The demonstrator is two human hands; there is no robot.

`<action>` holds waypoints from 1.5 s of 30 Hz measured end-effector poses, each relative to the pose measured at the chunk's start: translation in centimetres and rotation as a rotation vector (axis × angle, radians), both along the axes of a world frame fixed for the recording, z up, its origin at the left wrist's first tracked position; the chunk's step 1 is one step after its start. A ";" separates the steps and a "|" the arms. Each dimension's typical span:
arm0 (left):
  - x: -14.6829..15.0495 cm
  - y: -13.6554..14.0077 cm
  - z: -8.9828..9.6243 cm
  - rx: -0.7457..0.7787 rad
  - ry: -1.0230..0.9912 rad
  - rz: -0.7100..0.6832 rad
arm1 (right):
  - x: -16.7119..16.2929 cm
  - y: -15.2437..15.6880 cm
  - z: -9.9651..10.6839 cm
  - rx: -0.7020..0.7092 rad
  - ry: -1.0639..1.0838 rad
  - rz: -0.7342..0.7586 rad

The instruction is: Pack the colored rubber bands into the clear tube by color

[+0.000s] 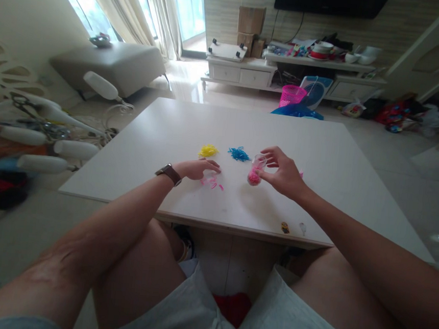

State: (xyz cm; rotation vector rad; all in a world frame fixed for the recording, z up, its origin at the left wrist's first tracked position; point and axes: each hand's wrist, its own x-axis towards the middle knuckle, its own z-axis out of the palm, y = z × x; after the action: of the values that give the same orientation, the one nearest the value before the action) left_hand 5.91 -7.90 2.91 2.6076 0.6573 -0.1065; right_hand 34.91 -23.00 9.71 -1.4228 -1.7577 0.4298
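My right hand grips a small clear bottle, its thumb and fingers around the side. Pink pieces fill the lower part of the bottle, which is held slightly tilted over the table. My left hand, with a dark watch on its wrist, reaches low over a scatter of pink loom bands. Its fingers are stretched out, and the hand partly covers the bands. Just beyond it lies a heap of yellow loom bands. A blue heap of loom bands sits between the yellow one and the bottle.
On the white table, a small yellow-and-dark figure and a small clear item lie near the front edge. Something pink shows behind my right hand. A pink basket stands past the far edge. A lamp is at the left.
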 end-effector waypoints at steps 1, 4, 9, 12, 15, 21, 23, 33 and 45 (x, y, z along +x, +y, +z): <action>0.1 -0.3 -0.1 0.029 -0.013 -0.019 | 0.0 0.0 0.0 0.001 -0.004 0.000; 0.4 -0.9 0.0 0.031 -0.022 0.002 | 0.0 0.0 0.0 0.000 -0.013 -0.001; -0.3 -1.2 0.6 -0.145 0.017 0.133 | 0.0 0.0 -0.2 -0.003 -0.026 0.017; -1.2 -1.0 0.7 -0.221 0.016 0.220 | 0.0 0.0 -0.3 -0.005 -0.027 0.028; -2.1 -0.8 0.6 -0.216 -0.002 0.280 | 0.0 0.0 -0.3 -0.008 -0.032 0.031; -2.7 -0.9 0.2 -0.180 0.076 0.321 | 0.0 -0.1 -0.4 -0.019 -0.038 0.043; -2.6 -1.0 0.1 -0.178 0.071 0.330 | 0.0 -0.1 -0.4 -0.024 -0.038 0.045; -1.7 -2.0 0.3 -0.183 -0.005 0.252 | 0.0 -0.2 -0.3 -0.037 -0.044 0.051; 0.5 -2.4 -0.6 -0.098 -0.109 0.238 | -0.3 -0.1 -0.3 -0.042 -0.046 0.062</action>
State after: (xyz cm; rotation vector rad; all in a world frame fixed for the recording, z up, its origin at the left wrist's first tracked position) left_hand 6.42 -10.31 2.33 2.4025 0.8932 0.0754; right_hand 34.64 -23.13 9.39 -1.4205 -1.8437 0.4722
